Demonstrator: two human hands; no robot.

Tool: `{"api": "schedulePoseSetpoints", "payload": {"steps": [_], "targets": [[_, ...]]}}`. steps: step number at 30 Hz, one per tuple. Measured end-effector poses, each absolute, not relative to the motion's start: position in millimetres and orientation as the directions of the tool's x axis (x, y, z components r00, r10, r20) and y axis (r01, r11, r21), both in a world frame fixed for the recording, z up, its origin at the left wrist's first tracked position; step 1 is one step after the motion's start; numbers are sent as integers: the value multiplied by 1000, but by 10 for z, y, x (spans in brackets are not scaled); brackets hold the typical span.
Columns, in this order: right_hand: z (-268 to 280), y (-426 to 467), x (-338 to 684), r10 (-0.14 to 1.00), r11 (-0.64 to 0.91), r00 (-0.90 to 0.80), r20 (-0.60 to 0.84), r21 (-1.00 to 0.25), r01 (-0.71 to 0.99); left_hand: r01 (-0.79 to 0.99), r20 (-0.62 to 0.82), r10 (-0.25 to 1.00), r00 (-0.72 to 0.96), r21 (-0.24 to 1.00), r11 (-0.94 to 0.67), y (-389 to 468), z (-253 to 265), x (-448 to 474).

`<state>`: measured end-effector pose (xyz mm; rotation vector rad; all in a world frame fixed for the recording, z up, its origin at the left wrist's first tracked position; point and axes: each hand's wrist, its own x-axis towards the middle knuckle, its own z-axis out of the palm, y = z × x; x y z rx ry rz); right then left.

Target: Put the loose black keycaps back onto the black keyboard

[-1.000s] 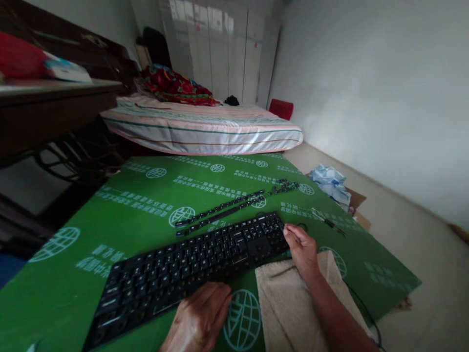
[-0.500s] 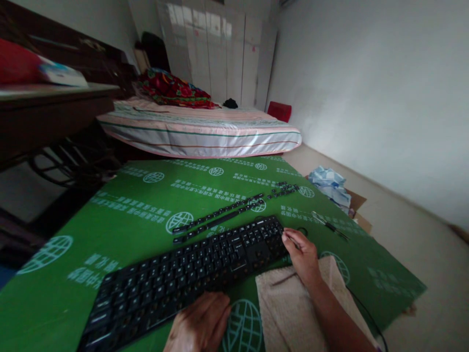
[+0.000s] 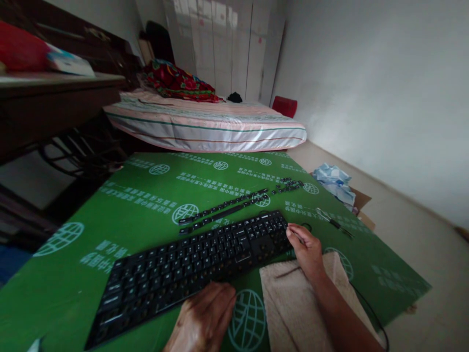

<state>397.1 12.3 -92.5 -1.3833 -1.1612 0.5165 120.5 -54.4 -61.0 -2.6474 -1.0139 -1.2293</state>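
A black computer keyboard [image 3: 190, 266] lies slanted on a green printed board. Several of its key places, in the lower rows and at the right, have no caps. My left hand [image 3: 207, 315] is curled against the keyboard's near edge, its fingertips mostly hidden. At the right end, my right hand [image 3: 307, 248] pinches the keyboard's side edge with thumb and fingers; anything small between them is hidden. Behind the keyboard, loose black keycaps [image 3: 223, 212] lie in two long rows, with a smaller cluster of keycaps [image 3: 287, 186] farther right.
A beige cloth [image 3: 282, 303] is under my right forearm. Thin pen-like tools [image 3: 334, 223] lie to the right on the green board [image 3: 146, 195]. Beyond its far edge is a bed [image 3: 205, 129]; a dark wooden desk [image 3: 54, 98] stands at left. Blue-white crumpled material [image 3: 333, 181] sits on the floor.
The view has shifted slightly, so the scene sits a little farther right and higher. Both hands keep their places at the keyboard.
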Motion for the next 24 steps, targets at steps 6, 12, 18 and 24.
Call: {"api": "schedulePoseSetpoints", "payload": {"steps": [6,12,18,24], "targets": [[-898,118,3969,857,190,413,309,-933,305,604,671,545,503,178,-777,-575,-537,1202],[-824,110,3951,847,176,453,279,-951,255,587,647,474,597,51,-808,-594,-588,1257],[-770,98,3959,853,156,470,226,-970,184,569,545,498,675,46,-821,-599,-497,1285],[-789,103,3970,851,129,496,170,-985,117,578,291,559,776,25,-816,-665,-208,1332]]}}
